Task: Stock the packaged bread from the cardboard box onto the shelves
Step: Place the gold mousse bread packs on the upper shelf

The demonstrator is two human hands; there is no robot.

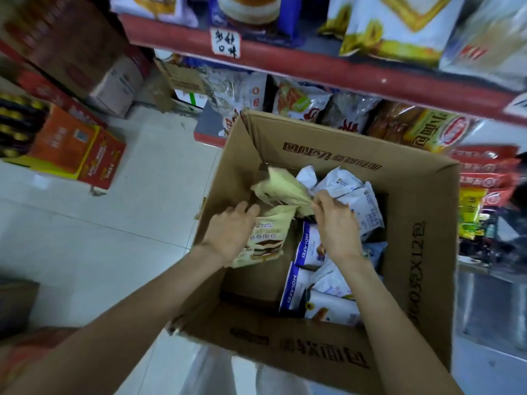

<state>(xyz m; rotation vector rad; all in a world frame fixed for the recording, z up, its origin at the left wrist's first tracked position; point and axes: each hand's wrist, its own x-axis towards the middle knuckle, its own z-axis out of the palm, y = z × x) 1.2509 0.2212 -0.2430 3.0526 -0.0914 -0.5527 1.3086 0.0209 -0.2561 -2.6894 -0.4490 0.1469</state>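
- shop aisle with a pale tiled floor [137, 223]; red-edged shelves [342, 72] run across the top, stacked with bagged bread, and a handwritten label [226, 42] is stuck on the upper shelf edge.
- open cardboard box [413, 195] sits below the shelves, printed flaps spread outward; both forearms reach down into it.
- left hand [231, 232] lies on a cream bread packet [265, 238] showing a layered cake slice, fingers curled over its upper left edge, gripping it.
- right hand [336, 223] sits just right of the left hand, thumb and fingers pinching the corner of a second cream packet [281, 188], which is tilted and blurred, beyond both hands.
- white and blue bread packets [302, 283], some marked "molafei", fill the box under and to the right of the right hand.
- orange and red cartons [85, 155] stand on the floor well left of the left hand, with more cardboard cartons [119, 86] beyond them.
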